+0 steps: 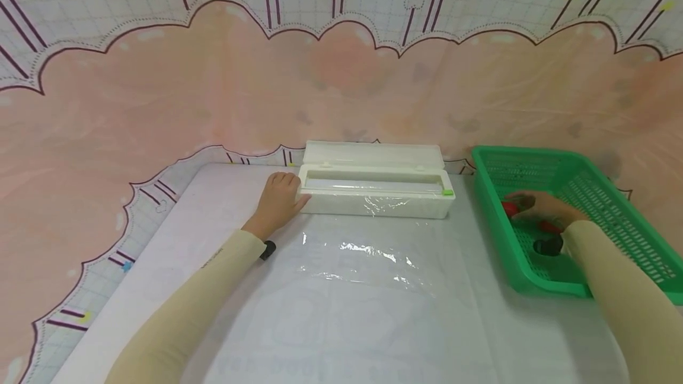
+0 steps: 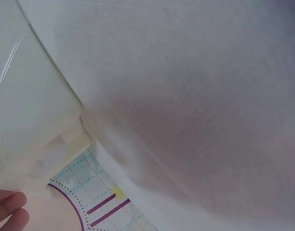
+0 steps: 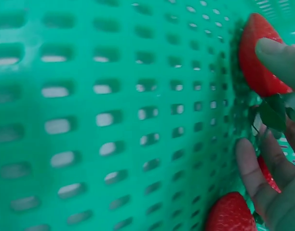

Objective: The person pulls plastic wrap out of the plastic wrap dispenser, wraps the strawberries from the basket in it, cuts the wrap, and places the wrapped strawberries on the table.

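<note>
A white cling film box (image 1: 373,203) stands on the table with its lid tipped back, a roll inside and clear film (image 1: 368,250) drawn out over its front. My left hand (image 1: 280,197) grips the left end of this box, thumb at the front; fingertips (image 2: 12,207) show by its corner in the left wrist view. Inside the green basket (image 1: 496,242), my right hand (image 1: 549,209) touches a red strawberry (image 3: 263,55) with green leaves (image 3: 275,114). The thumb lies on it, while the other fingers spread below the leaves. Another strawberry (image 3: 232,214) sits nearby, and more red shows behind the fingers.
A dark round thing (image 1: 548,246) lies in the basket near my right wrist; its kind cannot be made out. White sheeting covers the table (image 1: 320,336). Behind the box and basket rises a patterned cloth wall (image 1: 267,88).
</note>
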Demonstrator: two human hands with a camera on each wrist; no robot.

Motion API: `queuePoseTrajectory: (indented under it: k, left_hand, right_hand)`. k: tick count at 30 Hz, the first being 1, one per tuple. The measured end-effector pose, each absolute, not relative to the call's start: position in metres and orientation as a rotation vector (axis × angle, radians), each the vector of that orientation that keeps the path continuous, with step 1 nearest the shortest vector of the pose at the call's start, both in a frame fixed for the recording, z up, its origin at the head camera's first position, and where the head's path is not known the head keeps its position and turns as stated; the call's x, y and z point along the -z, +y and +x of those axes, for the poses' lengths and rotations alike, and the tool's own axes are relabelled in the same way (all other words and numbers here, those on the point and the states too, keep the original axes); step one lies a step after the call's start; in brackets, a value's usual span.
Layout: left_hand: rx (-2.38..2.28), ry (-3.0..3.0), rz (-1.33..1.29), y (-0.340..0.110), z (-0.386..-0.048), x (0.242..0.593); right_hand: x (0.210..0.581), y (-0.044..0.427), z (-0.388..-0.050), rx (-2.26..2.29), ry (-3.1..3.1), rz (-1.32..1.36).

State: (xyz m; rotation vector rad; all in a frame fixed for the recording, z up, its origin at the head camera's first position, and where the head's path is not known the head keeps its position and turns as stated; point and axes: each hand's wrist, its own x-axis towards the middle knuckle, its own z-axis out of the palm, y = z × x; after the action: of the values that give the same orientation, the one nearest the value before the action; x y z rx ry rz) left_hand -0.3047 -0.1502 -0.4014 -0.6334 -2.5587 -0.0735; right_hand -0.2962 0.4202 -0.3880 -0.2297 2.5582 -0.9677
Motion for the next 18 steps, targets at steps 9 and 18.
queuePoseTrajectory:
  k: [9, 18]
  left_hand:
    - [0.067, -2.573, -0.618, -0.1485, -0.3040, 0.4025]
    - [0.054, -2.572, -0.613, -0.1494, -0.3050, 0.4030]
  right_hand:
    - [0.3908, 0.4174, -0.2949, 0.866, 2.631, -0.250]
    - [0.3898, 0.4179, -0.2965, 0.817, 2.668, -0.244]
